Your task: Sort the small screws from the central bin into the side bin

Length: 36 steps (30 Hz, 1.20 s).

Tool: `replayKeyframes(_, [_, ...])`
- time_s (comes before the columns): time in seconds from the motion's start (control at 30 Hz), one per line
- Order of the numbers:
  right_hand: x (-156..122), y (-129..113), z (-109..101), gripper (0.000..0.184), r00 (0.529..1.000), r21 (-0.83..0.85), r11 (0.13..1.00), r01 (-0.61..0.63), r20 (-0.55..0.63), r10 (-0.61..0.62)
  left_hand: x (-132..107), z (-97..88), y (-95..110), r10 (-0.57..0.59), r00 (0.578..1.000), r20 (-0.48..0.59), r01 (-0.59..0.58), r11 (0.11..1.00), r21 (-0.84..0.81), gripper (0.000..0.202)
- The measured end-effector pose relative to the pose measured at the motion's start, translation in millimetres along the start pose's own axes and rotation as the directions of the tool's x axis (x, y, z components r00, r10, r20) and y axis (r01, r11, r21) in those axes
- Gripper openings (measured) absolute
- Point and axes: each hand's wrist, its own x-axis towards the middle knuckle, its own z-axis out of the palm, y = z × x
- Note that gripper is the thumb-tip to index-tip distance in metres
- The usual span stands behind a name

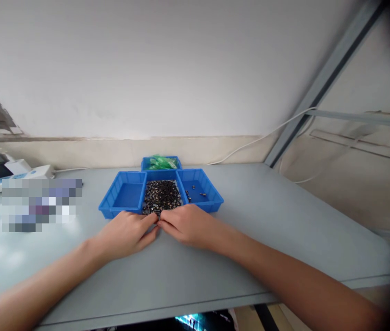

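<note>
My left hand [126,234] and my right hand [188,225] meet fingertip to fingertip at the near edge of a pile of small dark and brassy metal parts [163,193]. Both are closed in a pinch; whatever lies between the fingertips is too small to name. The pile sits between a left blue bin [128,195] and a right blue bin [209,195]. Several loose pieces lie in the right bin, one of them a small screw-like piece [203,194]. My fingers hide the pile's front edge.
Behind the pile, a rear blue bin [144,163] holds green plastic bags [162,162]. A white power strip [39,172] with plugs and a blurred-out object [43,204] are on the left of the grey table [267,220]. A white cable [250,145] runs along the wall.
</note>
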Motion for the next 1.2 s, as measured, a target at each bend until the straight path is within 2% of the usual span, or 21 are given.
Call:
replayKeyframes(0.13, [-1.2, 1.7, 1.3, 0.020, 0.999, -0.044, 0.998, -0.036, -0.039, 0.035, 0.1, -0.1, -1.2, -0.004, 1.000, 0.006, 0.004, 1.000, 0.007, 0.022])
replayKeyframes(0.27, [-2.1, 0.6, 0.5, 0.016, 1.000, -0.044, 0.999, 0.005, -0.012, -0.005, -0.5, -1.0, -2.1, -0.011, 1.000, 0.010, 0.011, 1.000, -0.008, 0.023])
replayKeyframes(0.43, [-2.2, 0.7, 1.7, 0.016, 0.999, -0.062, 0.998, 0.005, -0.038, -0.007, -0.8, -2.7, -1.9, 0.000, 1.000, 0.013, 0.000, 1.000, -0.014, 0.024])
replayKeyframes(0.7, [0.0, 7.8, 8.8, 0.016, 0.996, -0.195, 0.978, 0.073, -0.045, -0.083, -0.7, -5.5, -1.2, 0.030, 0.999, -0.011, -0.031, 0.998, -0.054, 0.029])
replayKeyframes(0.9, [0.0, 5.7, 8.3, 0.016, 0.998, -0.111, 0.993, 0.045, -0.038, -0.050, -1.8, -7.7, -2.3, -0.002, 0.993, -0.114, -0.006, 0.997, -0.072, 0.027])
replayKeyframes(1.2, [0.0, 4.1, 5.0, 0.015, 1.000, -0.081, 0.997, 0.019, -0.004, -0.019, -2.8, -9.5, -0.7, -0.023, 0.991, -0.129, 0.016, 0.998, -0.057, 0.023])
